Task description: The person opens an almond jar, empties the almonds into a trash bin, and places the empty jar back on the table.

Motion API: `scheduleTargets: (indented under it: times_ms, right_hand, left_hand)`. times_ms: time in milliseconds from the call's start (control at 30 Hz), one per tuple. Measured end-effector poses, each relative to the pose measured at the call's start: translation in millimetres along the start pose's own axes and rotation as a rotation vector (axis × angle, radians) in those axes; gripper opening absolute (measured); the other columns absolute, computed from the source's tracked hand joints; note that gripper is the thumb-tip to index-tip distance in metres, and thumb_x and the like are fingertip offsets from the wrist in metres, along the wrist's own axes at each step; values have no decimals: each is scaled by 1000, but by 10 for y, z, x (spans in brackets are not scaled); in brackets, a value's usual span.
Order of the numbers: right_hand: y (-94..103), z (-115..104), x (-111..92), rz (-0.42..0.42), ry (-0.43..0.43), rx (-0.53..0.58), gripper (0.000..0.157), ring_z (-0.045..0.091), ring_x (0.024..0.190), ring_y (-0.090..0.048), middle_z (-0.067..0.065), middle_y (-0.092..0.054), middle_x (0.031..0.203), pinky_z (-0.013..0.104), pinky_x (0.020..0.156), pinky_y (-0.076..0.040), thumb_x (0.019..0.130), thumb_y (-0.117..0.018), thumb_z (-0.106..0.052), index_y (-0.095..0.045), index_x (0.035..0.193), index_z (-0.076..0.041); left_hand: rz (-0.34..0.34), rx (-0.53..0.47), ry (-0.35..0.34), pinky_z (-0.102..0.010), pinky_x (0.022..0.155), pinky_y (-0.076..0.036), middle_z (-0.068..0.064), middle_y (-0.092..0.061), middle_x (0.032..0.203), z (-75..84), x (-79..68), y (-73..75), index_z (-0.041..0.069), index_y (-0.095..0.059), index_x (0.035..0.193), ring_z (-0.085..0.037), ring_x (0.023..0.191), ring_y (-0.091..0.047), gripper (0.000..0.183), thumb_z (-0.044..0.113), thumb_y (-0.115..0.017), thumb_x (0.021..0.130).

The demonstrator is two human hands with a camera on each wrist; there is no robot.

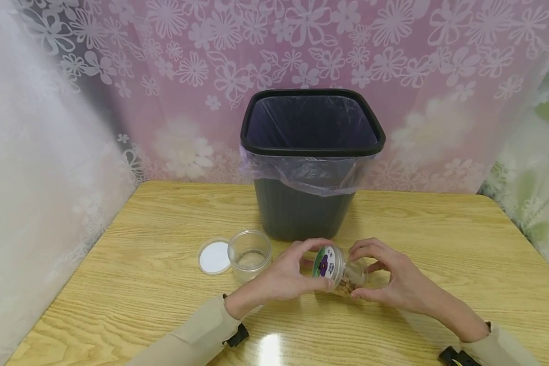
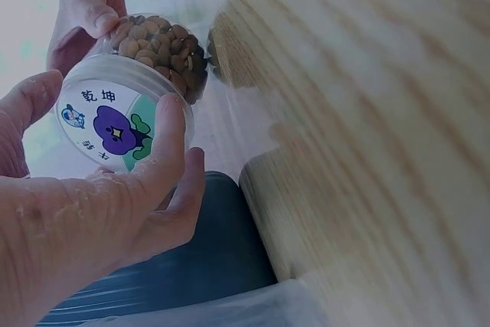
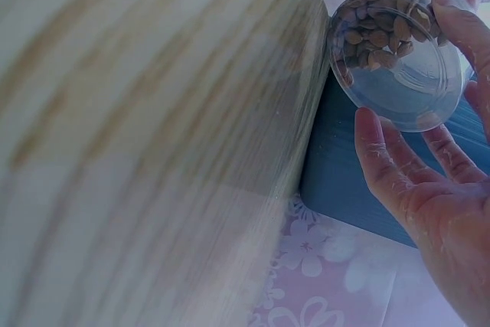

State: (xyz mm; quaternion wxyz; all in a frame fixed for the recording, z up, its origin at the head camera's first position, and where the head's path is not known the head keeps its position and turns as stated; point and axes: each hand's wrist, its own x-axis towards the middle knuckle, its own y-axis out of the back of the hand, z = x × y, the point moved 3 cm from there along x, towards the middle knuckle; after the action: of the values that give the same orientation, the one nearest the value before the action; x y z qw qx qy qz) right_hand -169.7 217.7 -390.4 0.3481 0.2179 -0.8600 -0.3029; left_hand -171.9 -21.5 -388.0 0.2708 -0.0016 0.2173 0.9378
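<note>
A clear plastic jar [image 1: 358, 273] is tipped onto its side between both hands, low over the table. Its round lid [image 2: 115, 116] carries a purple flower print and faces left. My left hand [image 1: 289, 274] grips the lid end, thumb and fingers around the rim. At the other end, my right hand [image 1: 402, 282] holds the jar's base with curled fingers. Brown almond-like nuts [image 3: 379, 32] lie gathered along the jar's lower side. Left of my left hand stands an uncovered clear jar [image 1: 249, 251], with a clear lid with a white disc [image 1: 214, 257] lying beside it.
A dark trash bin [image 1: 302, 208] with a black rim and a thin purple liner stands behind the hands. The wooden table [image 1: 174, 315] reaches back to a pink flowered curtain [image 1: 187, 101]. Pale curtains hang at both sides.
</note>
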Motion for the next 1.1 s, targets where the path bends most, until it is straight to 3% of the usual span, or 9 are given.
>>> scheduleTargets:
  times_ms: [333,533,800,900,1100]
  right_hand:
    - [-2,12,3,4,18,-8,67,-2,118,-56,4,-60,127,25,72,-60,66,-97,-12,-63,123,-17]
    - [-6,8,0,4,15,-3,66,-2,118,-55,0,-59,127,24,72,-60,66,-96,-11,-63,123,-16]
    - [-8,11,4,6,14,0,67,-3,119,-55,2,-59,128,25,72,-60,66,-96,-11,-62,124,-17]
    - [-3,9,7,6,9,3,67,-3,119,-55,4,-60,127,26,72,-61,66,-96,-10,-62,124,-17]
    - [4,6,2,3,-4,10,66,-3,118,-55,5,-60,126,27,72,-61,67,-95,-10,-62,123,-19]
  left_hand:
    - [2,-3,7,-42,96,-52,0,-49,143,13,-2,15,47,-50,144,-23,122,-58,67,41,-80,85]
    - [-2,-4,10,-45,99,-52,-1,-47,144,1,-1,10,53,-47,141,-25,127,-57,68,39,-81,84]
    - [-20,-86,-25,-26,93,-56,-6,-41,145,10,12,-15,48,-49,141,-22,127,-51,78,17,-86,80]
    - [-28,-114,-36,-25,93,-57,-6,-38,147,14,21,-21,45,-50,142,-23,127,-50,81,9,-85,79]
    - [-39,-129,-53,-25,93,-57,-4,-39,148,10,32,-27,41,-52,143,-27,131,-50,78,8,-84,80]
